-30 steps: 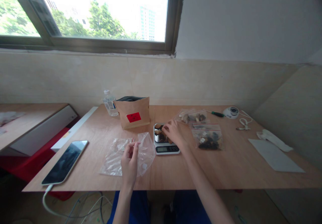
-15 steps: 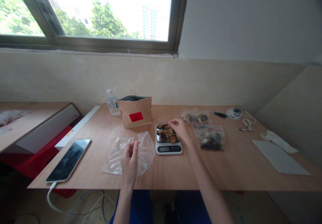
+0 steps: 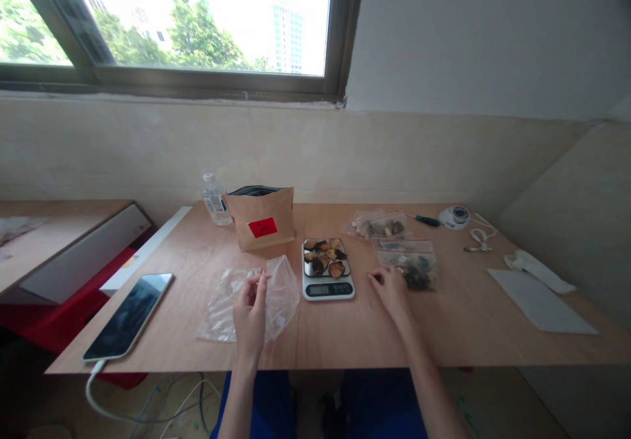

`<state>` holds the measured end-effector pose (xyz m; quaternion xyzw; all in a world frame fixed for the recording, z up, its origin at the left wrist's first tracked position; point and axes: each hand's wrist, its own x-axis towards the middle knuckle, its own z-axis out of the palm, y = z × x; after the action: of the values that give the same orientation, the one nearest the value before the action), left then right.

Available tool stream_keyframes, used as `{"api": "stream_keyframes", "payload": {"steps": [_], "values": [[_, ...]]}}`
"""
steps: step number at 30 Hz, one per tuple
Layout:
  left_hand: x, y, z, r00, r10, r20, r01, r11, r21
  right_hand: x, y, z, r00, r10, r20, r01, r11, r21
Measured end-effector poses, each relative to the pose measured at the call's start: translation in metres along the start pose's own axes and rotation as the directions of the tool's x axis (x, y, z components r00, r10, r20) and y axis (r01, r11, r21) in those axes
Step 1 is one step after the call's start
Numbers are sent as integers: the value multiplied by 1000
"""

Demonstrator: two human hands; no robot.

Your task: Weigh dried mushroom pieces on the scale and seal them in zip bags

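My left hand [image 3: 251,311] pinches the edge of an empty clear plastic bag [image 3: 231,307] that lies on the wooden table [image 3: 345,334]. To its right stands a small white kitchen scale [image 3: 327,269] with several dark dried slices on its plate. My right hand [image 3: 392,290] rests on the table to the right of the scale, fingers loosely curled and holding nothing, just in front of a filled zip bag [image 3: 411,265] of dark pieces.
A brown paper pouch [image 3: 261,219] with a red label and a water bottle [image 3: 214,200] stand behind the scale. Another filled zip bag [image 3: 377,224], a screwdriver [image 3: 426,221], a phone [image 3: 129,315] on a cable and a grey sheet [image 3: 539,301] also lie on the table.
My right hand has left the scale's plate and moved right and toward me, down onto the table beside the filled bag. My left hand stays on the empty bag.
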<state>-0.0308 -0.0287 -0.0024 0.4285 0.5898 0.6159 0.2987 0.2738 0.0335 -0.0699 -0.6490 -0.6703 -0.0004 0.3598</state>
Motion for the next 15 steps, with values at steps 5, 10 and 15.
{"api": "stream_keyframes", "payload": {"steps": [5,10,15], "values": [[-1,1,1,1000,-24,14,24,1000,-4,-6,-5,1,999,-41,21,42,997,-70],[0,0,-1,1000,4,-1,-4,1000,10,-3,-25,-10,999,-3,-39,6,996,85],[1,-2,-2,999,-35,9,35,999,11,-22,-37,-6,996,-11,86,-14,957,289]]}}
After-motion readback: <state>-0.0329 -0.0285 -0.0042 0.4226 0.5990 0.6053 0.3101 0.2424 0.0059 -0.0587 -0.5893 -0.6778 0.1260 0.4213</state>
